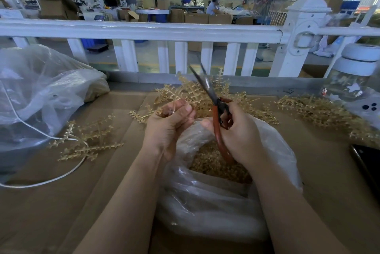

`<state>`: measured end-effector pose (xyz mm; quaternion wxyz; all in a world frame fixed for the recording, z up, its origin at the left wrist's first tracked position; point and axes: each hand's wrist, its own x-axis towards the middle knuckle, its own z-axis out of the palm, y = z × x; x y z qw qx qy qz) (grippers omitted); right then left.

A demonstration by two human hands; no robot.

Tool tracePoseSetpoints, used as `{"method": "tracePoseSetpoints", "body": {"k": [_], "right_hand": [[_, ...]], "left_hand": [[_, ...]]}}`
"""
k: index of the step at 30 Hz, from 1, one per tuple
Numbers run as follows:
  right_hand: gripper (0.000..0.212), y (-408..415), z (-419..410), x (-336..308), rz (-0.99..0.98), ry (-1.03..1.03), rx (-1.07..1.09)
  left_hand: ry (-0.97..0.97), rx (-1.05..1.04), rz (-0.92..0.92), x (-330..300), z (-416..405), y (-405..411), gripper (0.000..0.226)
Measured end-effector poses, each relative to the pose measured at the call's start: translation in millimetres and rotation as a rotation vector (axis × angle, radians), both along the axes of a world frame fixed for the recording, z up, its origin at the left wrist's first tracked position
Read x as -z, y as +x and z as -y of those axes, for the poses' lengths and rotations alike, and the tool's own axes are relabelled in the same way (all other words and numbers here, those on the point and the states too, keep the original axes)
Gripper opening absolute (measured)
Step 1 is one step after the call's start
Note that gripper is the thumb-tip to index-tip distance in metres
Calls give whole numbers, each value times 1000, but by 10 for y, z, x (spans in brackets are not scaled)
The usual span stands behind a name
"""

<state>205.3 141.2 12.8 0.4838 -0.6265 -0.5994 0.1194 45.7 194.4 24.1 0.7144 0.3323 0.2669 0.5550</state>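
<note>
Single wide-angle head view, facing forward-down, close above left hand [170, 124], right hand [240, 134]; railing [144, 29] beyond.

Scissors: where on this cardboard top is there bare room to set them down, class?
The scissors could go on bare cardboard nearside of the white cable, or between the open bag and the dark phone. Crowded: the back edge, with gold sprue piles, and the left, under the big plastic bag.

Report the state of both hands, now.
Left hand: closed, pinching a thin tan plastic sprig between thumb and fingers.
Right hand: closed round the red handles of the scissors, blades pointing up and away.
</note>
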Motion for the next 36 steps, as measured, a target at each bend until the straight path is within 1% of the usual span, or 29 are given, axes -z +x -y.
{"method": "tracePoseSetpoints", "body": {"k": [4, 8, 13, 18, 20, 23, 28, 33, 36], "right_hand": [[59, 3, 7, 32, 197, -84, -11], [58, 17, 12, 27, 298, -80, 4], [51, 8, 18, 31, 390, -39, 41], [46, 10, 14, 45, 407, -20, 76], [45, 14, 13, 48, 403, -16, 74], [51, 19, 8, 50, 382, -35, 59], [61, 11, 13, 37, 346, -40, 30], [52, 10, 3, 55, 342, -15, 29], [59, 2, 9, 43, 326, -8, 15]], "left_hand": [[61, -37, 20, 11, -41, -28, 20], [159, -34, 49, 7, -27, -29, 14], [189, -33, 80, 18, -18, -23, 25], [211, -31, 54, 9, -10, -25, 14], [226, -19, 52, 0, -6, -27, 16], [245, -11, 47, -5, 0, -32, 27], [236, -13, 61, -8, -11, -39, 17], [262, -27, 34, 5, -17, -43, 13], [267, -53, 23, 0, -23, -42, 12]]}}
